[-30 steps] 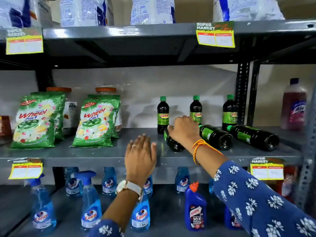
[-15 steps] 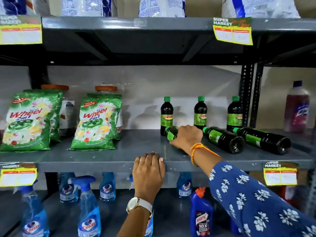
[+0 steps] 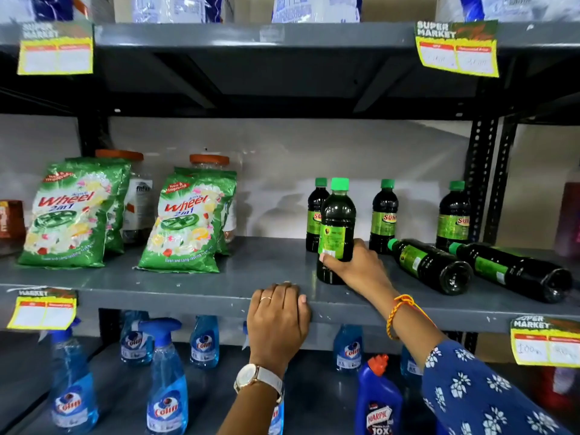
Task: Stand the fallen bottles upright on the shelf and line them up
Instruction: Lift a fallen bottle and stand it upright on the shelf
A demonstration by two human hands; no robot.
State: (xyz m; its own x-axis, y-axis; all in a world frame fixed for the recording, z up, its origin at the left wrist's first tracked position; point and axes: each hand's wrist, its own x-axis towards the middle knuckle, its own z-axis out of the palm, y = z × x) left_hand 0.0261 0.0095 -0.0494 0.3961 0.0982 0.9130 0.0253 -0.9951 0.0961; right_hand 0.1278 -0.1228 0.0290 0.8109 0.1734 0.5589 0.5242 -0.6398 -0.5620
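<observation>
Dark green-capped bottle (image 3: 336, 229) stands upright at centre frame, right hand (image 3: 354, 265) wrapped around it on the grey shelf (image 3: 188, 287); left hand (image 3: 277, 324) grips the shelf edge. Two fallen bottles (image 3: 428, 265) at right likely come next.

Upright bottle (image 3: 316, 215) at shelf (image 3: 188, 277) back half hidden behind held bottle (image 3: 336, 227). Right hand (image 3: 354, 265) covers held bottle's lower label. Purple bottle (image 3: 569, 221) cut by right edge. Price tag (image 3: 458, 48) writing blurred, unreadable.

Two fallen bottles (image 3: 430, 265) right of upright bottle (image 3: 337, 227)
</observation>
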